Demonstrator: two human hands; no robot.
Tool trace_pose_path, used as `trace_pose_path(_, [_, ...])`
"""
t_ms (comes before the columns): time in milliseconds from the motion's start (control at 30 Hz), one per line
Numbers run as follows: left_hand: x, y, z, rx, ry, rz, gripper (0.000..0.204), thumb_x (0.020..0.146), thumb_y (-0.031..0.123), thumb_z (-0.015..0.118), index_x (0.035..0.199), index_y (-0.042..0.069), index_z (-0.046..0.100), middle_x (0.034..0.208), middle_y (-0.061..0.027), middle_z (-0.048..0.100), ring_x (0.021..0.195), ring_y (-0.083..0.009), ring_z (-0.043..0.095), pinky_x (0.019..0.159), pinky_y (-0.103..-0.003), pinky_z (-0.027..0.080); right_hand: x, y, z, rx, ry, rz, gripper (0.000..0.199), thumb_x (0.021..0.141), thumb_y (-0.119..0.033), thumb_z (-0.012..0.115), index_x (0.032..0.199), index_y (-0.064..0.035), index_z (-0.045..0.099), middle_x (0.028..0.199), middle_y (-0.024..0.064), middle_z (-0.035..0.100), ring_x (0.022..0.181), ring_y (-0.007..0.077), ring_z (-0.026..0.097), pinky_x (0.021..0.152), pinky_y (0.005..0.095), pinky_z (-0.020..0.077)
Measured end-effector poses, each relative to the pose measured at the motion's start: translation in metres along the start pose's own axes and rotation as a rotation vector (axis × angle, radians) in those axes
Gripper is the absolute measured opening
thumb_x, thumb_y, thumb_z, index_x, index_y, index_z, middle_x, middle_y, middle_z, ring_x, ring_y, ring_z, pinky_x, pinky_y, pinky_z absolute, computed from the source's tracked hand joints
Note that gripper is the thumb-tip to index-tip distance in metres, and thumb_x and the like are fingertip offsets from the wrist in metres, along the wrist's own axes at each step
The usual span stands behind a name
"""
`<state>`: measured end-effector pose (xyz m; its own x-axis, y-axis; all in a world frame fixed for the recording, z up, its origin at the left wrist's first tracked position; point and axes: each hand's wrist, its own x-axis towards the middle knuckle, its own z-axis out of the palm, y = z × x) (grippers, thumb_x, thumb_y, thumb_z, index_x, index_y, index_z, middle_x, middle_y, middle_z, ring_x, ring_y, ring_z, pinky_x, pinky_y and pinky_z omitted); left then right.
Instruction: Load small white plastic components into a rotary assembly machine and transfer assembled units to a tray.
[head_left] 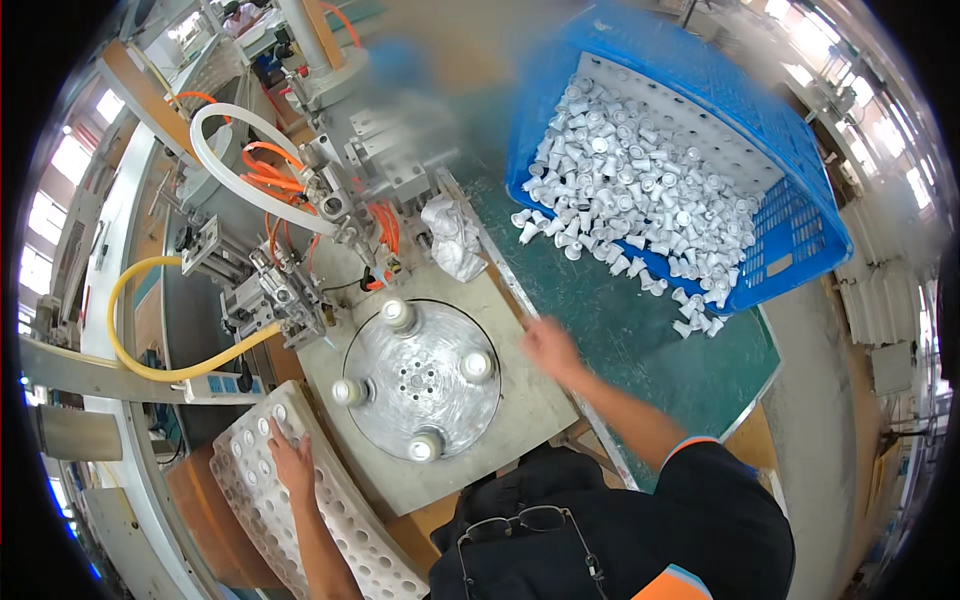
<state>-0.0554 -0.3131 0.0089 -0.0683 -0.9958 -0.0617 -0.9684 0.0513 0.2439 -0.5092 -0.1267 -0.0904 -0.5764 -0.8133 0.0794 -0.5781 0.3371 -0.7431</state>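
Both hands are seen low in the frame. Left hand (290, 458) is laid flat, fingers spread, on a white perforated tray (350, 530) at lower left; nothing is gripped by it. Right hand (549, 348) is blurred at centre, beside the right edge of the grey plate (530, 400); whether it is open or closed cannot be told, and nothing can be seen held in it. A round metal disc (420, 380) with four white caps (397, 313) on its pegs is set in the plate, between the hands. A blue crate (790, 230) tilted at upper right is filled with small white parts (630, 180), some spilled onto the green mat (640, 340). White and yellow hoses (135, 345) are looped at left.
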Motion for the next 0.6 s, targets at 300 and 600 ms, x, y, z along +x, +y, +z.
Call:
trace_pose_path(300, [-0.084,0.154,0.05,-0.318,-0.242,0.341,0.037,0.078,0.017,0.068,0.113,0.01,0.059,0.091,-0.0118,0.062,0.078,-0.03,0.063,0.067,-0.037,0.051,0.141,0.085,-0.105,-0.636,-0.188,-0.082,0.025,0.078,-0.015,0.062,0.099,-0.0076,0.053,0.094,0.0171,0.06,0.088,0.0347,0.061,0.073,0.0461,0.0484])
trace_pose_path(600, [-0.092,0.201,0.108,-0.349,-0.371,0.713,0.04,0.075,0.023,0.071,0.11,0.012,0.055,0.101,-0.0108,0.053,0.073,-0.0315,0.061,0.064,-0.041,0.051,0.066,0.016,-0.079,-0.08,-0.325,-0.053,0.026,0.083,-0.025,0.063,0.104,-0.0108,0.055,0.087,0.0141,0.066,0.084,0.0359,0.064,0.071,0.0405,0.0506])
